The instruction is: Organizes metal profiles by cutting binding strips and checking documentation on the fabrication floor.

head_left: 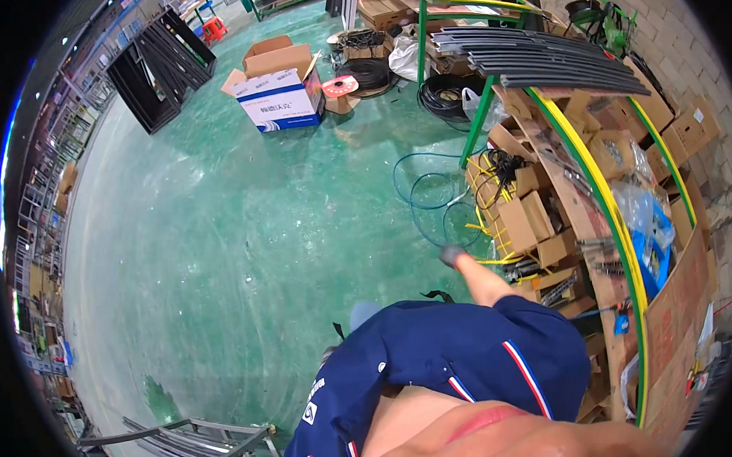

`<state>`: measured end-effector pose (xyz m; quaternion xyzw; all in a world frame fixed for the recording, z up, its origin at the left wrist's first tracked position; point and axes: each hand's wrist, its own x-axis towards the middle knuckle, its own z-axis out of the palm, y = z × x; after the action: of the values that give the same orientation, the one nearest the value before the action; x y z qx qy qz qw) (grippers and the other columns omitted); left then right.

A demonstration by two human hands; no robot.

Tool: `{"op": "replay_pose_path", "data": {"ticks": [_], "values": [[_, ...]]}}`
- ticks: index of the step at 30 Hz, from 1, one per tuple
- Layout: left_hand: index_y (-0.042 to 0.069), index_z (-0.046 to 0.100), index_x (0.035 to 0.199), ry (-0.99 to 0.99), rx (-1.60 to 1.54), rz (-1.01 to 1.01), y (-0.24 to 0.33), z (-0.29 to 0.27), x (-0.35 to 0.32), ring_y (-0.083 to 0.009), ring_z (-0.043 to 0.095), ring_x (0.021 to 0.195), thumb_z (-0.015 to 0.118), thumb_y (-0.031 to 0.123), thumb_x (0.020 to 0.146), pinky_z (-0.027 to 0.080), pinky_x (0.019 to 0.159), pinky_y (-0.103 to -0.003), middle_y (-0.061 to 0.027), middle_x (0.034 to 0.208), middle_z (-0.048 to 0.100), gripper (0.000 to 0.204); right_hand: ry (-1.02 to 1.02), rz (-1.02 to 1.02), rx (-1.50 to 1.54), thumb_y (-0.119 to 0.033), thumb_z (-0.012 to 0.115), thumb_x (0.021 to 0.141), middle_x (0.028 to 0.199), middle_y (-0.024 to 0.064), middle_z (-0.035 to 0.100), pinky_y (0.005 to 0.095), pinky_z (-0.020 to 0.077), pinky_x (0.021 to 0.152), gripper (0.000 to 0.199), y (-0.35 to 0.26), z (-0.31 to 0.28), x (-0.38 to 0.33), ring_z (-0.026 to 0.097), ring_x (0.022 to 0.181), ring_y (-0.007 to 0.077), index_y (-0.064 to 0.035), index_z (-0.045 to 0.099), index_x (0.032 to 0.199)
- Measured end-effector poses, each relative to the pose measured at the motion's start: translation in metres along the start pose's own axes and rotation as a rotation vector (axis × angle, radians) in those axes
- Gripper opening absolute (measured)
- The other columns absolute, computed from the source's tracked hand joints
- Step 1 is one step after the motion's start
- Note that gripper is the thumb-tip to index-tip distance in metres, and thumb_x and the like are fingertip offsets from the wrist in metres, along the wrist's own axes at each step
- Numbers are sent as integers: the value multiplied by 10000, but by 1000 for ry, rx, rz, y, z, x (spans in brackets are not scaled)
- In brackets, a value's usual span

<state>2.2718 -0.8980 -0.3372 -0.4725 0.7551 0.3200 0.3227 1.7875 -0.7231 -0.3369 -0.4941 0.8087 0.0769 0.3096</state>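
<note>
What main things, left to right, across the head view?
Leaning dark frames, open blue-and-white carton, red spool, white plastic bag, right hand, tangled black cable, yellow-and-green rail.

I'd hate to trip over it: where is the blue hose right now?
In the head view, right of centre, the blue hose lies in loops on the green floor, left of some brown cartons and just beyond the person's right grip.
</note>
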Motion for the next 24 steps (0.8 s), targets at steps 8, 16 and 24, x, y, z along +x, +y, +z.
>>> {"op": "replay_pose_path", "data": {"ticks": [8, 16, 24], "values": [[89, 643, 937, 26, -35, -12, 20, -184, 143, -296, 578, 974, 494, 255, 802, 474, 799, -397, -150, 1027, 602, 260, 401, -127, 526, -334, 485, 798, 991, 177, 600, 400, 449, 804, 334, -95, -293, 189, 572, 921, 338, -72, 588, 978], [88, 646, 939, -16, 512, 165, 76, -476, 345, -288, 582, 972, 501, 226, 801, 476, 802, -395, -147, 1038, 600, 244, 650, -109, 704, -290, 510, 820, 992, 178, 586, 385, 446, 796, 327, -41, -431, 196, 569, 909, 328, -42, 566, 1026], [51, 605, 961, 336, -341, 159, 337, -722, 580, -258, 600, 740, 466, 304, 814, 476, 668, -351, -156, 887, 632, 323, 1067, 419, 484, -251, 551, 845, 994, 142, 611, 329, 460, 814, 314, 78, -622, 127, 591, 914, 276, -45, 560, 1082]]}}
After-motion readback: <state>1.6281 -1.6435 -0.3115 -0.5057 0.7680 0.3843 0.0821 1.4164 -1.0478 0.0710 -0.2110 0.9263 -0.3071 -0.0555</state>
